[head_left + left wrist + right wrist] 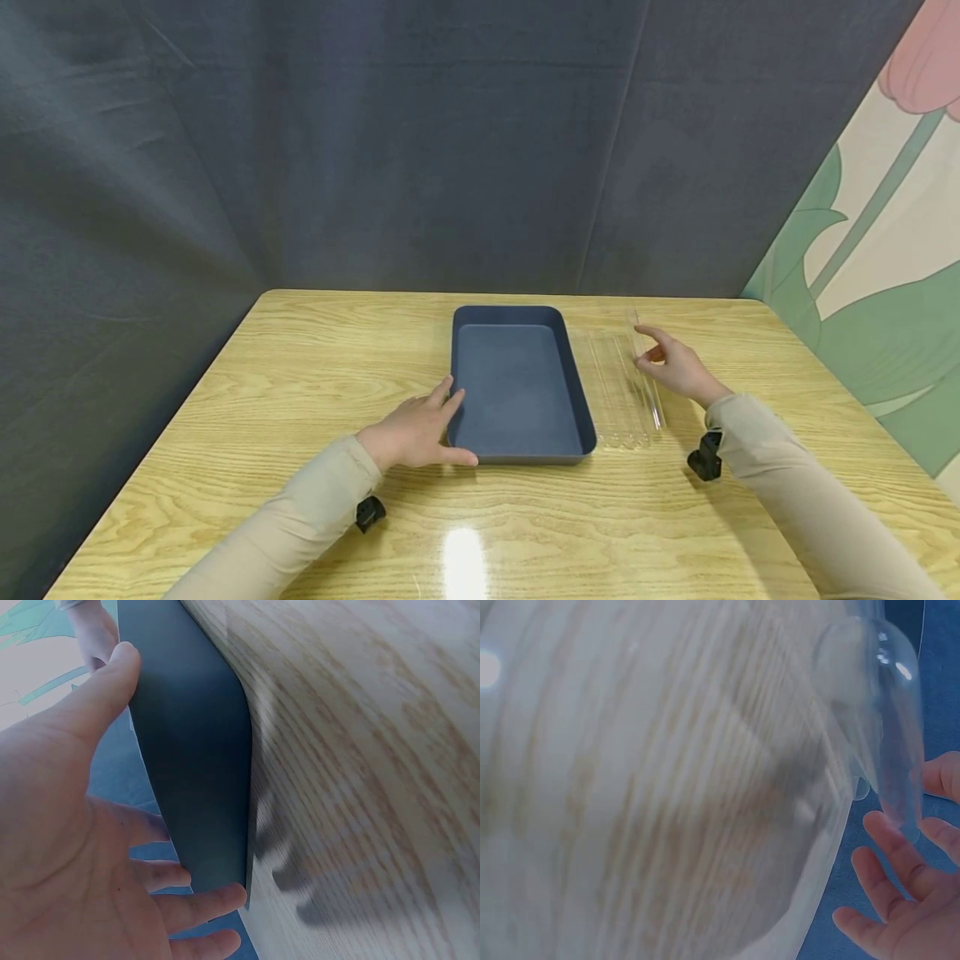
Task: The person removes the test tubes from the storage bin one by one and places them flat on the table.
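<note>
A dark blue-grey rectangular tray lies on the wooden table. My left hand touches its near left corner with spread fingers; the left wrist view shows the thumb and fingers along the tray wall. To the right of the tray, my right hand pinches a clear test tube between thumb and fingers. The right wrist view shows the rounded end of that tube toward the camera. Several more clear tubes lie side by side between the tray and my right hand.
The wooden tabletop extends around the tray. Behind it hangs a dark curtain, which also covers the left side. A wall with a flower pattern stands at the right.
</note>
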`<control>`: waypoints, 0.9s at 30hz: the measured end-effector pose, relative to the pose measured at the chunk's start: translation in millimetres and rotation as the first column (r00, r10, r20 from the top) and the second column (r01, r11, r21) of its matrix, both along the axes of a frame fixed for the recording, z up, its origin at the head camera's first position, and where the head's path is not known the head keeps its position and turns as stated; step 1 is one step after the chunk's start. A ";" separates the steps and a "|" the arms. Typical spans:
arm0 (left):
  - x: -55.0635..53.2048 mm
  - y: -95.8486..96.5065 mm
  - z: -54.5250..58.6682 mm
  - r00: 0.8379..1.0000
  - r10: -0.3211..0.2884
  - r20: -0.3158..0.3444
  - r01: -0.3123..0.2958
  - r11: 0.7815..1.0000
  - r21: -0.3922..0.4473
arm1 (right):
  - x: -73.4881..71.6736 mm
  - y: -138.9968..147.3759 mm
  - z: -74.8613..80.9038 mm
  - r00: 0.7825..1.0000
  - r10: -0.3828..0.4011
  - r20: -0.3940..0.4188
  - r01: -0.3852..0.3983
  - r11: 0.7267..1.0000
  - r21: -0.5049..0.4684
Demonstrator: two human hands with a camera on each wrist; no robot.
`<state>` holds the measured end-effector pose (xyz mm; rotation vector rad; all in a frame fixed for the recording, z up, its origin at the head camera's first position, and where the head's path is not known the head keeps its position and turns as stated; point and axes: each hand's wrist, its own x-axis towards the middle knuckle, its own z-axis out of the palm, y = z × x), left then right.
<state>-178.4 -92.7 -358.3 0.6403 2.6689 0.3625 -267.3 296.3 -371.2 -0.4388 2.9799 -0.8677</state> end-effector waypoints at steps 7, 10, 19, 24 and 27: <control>-0.5 -0.3 -0.8 1.000 -0.003 -0.005 0.003 1.000 -0.001 | -0.4 0.3 -3.2 1.000 -0.011 0.021 0.010 1.000 0.025; -0.6 -0.5 -1.1 1.000 -0.005 -0.004 0.005 1.000 -0.004 | 0.2 -0.7 -3.2 0.999 -0.014 0.036 0.013 1.000 0.028; -0.3 -0.5 -0.4 1.000 -0.002 -0.002 0.002 1.000 -0.004 | -1.7 -0.2 -9.8 0.996 -0.037 0.078 0.033 0.998 0.046; -0.1 0.0 -0.1 1.000 0.004 0.003 -0.004 1.000 -0.003 | -2.6 -1.1 -11.6 0.997 -0.025 0.072 0.021 0.998 0.056; 0.0 0.2 -0.2 1.000 0.003 0.003 -0.003 1.000 -0.004 | -2.8 -1.0 -13.3 0.997 -0.022 0.069 0.018 0.998 0.065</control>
